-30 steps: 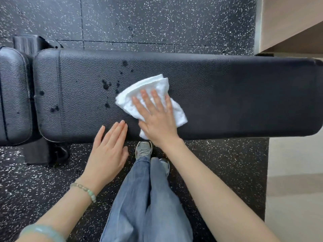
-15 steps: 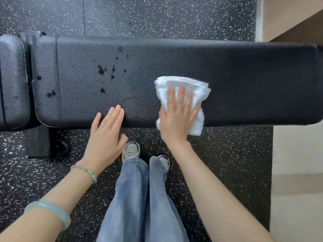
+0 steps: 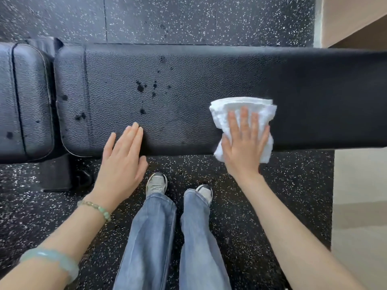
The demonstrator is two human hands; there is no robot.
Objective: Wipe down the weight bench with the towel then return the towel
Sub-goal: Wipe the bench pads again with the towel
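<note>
A black padded weight bench (image 3: 209,80) runs across the view, with a separate seat pad (image 3: 27,101) at the left. Dark wet spots (image 3: 144,88) dot the long pad left of centre. A folded white towel (image 3: 226,109) lies on the near edge of the pad, right of centre. My right hand (image 3: 243,143) presses flat on it with straight fingers, and the towel's lower part hangs over the bench edge. My left hand (image 3: 121,162) rests flat on the near edge of the pad, below the spots.
Black speckled rubber flooring (image 3: 282,185) surrounds the bench. My legs in jeans and two shoes (image 3: 157,185) stand just in front of it. The bench's black base (image 3: 56,176) sits at lower left. A wooden structure (image 3: 351,19) is at the upper right, and pale floor (image 3: 360,206) lies to the right.
My right hand has slid the towel rightward along the bench, away from the wet spots. My left hand has stayed on the near edge.
</note>
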